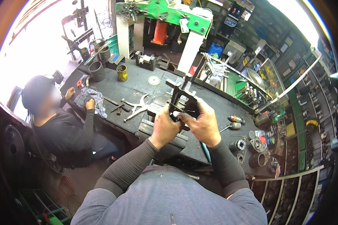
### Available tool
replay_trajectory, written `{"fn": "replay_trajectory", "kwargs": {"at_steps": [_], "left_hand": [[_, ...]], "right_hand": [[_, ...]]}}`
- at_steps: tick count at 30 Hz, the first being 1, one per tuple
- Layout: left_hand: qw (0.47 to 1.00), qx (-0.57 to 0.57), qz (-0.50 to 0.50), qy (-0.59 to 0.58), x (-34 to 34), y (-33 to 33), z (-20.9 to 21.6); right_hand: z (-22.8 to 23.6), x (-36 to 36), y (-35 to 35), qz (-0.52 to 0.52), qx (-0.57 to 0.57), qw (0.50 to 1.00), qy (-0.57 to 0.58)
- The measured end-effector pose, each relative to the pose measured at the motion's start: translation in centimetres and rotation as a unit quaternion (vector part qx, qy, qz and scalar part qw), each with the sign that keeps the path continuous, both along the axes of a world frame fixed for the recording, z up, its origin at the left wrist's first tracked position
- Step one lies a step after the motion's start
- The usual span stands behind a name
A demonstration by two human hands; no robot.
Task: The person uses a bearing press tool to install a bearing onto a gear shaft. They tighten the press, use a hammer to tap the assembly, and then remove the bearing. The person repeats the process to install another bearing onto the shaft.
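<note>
In front of me, my left hand (164, 126) and my right hand (205, 125) grip a dark metal forked part (181, 90), with its arms pointing away from me. The left fingers curl round its near left side. My right thumb reaches inward across it, beside a small pale piece (175, 113) whose kind I cannot make out. Below the hands is a heavy dark bench vise (149, 130); whether the part touches it is hidden by my hands. Left of the vise, a silver forked metal piece (141, 103) lies on the dark workbench (120, 90).
A co-worker (60, 120) sits at the bench's left, hands at a plastic bag (92, 98). A yellow can (121, 72) and a round disc (154, 80) lie farther back. At right are a motor-like cylinder (236, 120) and metal rings (257, 160). A green-and-white press frame (191, 48) stands behind.
</note>
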State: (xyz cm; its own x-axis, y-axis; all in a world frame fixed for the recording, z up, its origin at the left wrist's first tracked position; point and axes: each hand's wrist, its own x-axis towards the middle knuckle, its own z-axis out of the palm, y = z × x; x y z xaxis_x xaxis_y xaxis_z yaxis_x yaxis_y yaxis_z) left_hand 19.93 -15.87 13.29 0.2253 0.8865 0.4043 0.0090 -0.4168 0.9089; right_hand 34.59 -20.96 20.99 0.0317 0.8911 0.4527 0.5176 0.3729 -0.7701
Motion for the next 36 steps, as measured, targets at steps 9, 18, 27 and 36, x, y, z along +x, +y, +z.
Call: {"fn": "replay_trajectory", "kwargs": {"at_steps": [9,18,27,36], "left_hand": [[1.000,0.012,0.012,-0.012,0.4,0.3,-0.6],[0.999,-0.028,-0.012,-0.009,-0.1,0.4,-0.3],[1.000,0.019,0.011,-0.014,0.0,0.4,-0.2],[1.000,0.015,0.003,-0.004,-0.2,0.5,-0.2]], "right_hand": [[9.5,2.0,0.8,-0.066,0.031,0.973,-0.218],[16.2,-0.5,4.4,0.093,-0.042,0.907,-0.410],[18.6,-0.9,5.2,0.169,-0.022,0.858,-0.484],[18.7,-1.7,4.7,0.134,-0.065,0.849,-0.506]]}}
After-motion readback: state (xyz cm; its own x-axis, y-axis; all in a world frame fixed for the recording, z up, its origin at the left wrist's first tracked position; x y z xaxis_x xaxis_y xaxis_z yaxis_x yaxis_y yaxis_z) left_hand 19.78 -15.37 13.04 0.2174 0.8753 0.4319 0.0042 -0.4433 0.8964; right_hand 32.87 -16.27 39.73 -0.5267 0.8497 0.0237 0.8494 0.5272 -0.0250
